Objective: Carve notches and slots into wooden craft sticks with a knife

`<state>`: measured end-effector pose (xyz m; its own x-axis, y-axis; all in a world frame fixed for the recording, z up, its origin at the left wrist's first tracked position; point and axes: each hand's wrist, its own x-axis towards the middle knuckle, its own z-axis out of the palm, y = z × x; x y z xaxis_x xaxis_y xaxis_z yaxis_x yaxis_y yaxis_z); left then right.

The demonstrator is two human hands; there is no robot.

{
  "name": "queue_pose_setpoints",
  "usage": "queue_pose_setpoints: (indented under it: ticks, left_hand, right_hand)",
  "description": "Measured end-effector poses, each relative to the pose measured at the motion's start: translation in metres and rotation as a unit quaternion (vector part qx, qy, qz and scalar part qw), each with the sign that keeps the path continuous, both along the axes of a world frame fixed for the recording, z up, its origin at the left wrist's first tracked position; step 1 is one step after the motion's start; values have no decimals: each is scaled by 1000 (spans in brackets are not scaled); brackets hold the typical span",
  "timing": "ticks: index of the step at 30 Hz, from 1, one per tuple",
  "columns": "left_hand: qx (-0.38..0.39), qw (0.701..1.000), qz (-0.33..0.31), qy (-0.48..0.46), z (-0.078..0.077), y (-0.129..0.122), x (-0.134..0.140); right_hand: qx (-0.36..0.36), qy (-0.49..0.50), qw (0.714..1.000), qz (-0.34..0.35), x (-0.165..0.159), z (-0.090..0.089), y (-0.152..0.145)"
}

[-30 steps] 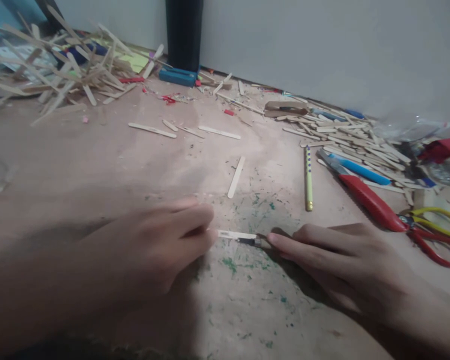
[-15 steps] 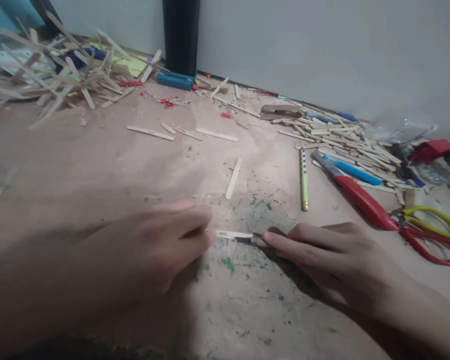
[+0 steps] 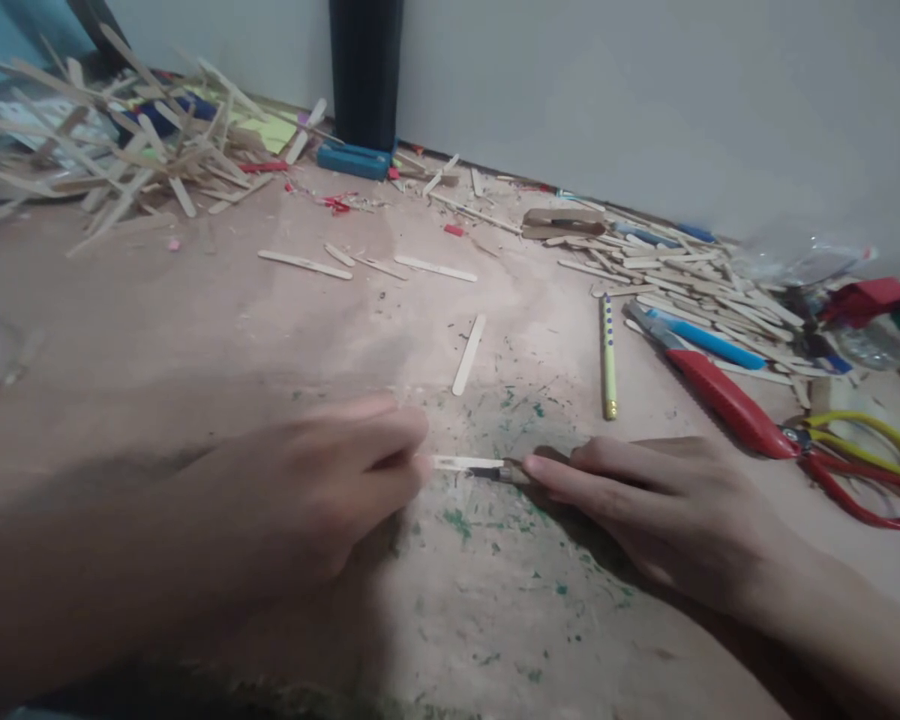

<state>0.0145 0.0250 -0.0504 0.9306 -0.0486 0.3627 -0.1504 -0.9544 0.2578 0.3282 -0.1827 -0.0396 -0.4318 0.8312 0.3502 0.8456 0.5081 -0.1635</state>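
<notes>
Low in the middle of the head view, my left hand [image 3: 345, 480] is closed on one end of a pale craft stick [image 3: 465, 462], which points right along the tabletop. My right hand [image 3: 645, 500] is closed around the handle of a craft knife [image 3: 506, 473]. Its dark blade lies against the near edge of the stick, with the tip toward my left fingers. Most of the handle is hidden under my right hand. Beyond my hands another short craft stick [image 3: 469, 354] lies by itself at a slant.
A heap of craft sticks [image 3: 142, 150] stands at the back left, and a flatter pile [image 3: 690, 270] lies at right. Nearer on the right are a yellow pencil [image 3: 608, 360], a blue cutter [image 3: 712, 340], a red-handled cutter [image 3: 727, 400] and scissors [image 3: 862, 470]. A dark post [image 3: 365, 75] rises behind.
The hands, stick and knife keep nearly the same places. The blade lies slightly closer along the stick, and the whole view has shifted a little.
</notes>
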Motion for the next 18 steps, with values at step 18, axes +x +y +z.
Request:
queue_pose_setpoints:
  ticks: [18]
  left_hand:
    - [-50, 999, 18, -5, -4, -1, 3]
  right_hand:
    - [-34, 48, 998, -5, 2, -3, 1]
